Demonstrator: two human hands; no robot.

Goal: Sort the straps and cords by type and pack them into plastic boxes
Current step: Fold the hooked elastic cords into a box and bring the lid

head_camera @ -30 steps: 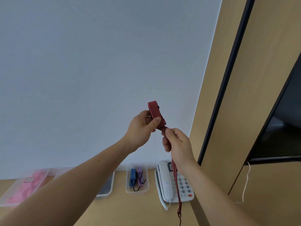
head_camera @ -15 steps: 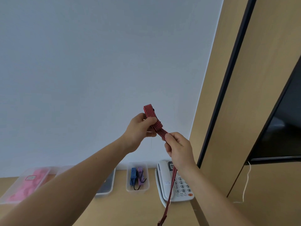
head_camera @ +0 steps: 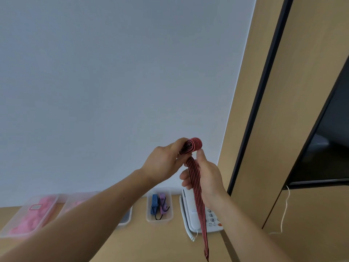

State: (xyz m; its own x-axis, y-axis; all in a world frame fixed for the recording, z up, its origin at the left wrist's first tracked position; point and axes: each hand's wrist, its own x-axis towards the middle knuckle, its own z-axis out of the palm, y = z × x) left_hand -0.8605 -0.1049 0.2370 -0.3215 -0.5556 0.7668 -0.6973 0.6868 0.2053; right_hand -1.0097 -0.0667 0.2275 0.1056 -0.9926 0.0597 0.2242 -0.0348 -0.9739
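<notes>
Both hands are up in front of the wall: the left hand [head_camera: 164,163] pinches the rolled end of a red striped strap [head_camera: 195,178], the right hand [head_camera: 204,176] guides its hanging tail. Two straps (blue, purple) already lie in a small box [head_camera: 150,219]; this one is only partly rolled.

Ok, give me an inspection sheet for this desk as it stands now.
Surface: wooden desk.
Job's things: red strap, top looped, tail hanging; small box holds blue strap and purple strap; left box and next box, partly behind the arm, hold pink items.
Clutter: phone.
Hands: left hand grips the loop; right hand holds the length below.
Cables: white cord by the phone; string hanging on the cabinet.
Surroundings: white wall; wooden cabinet.
</notes>
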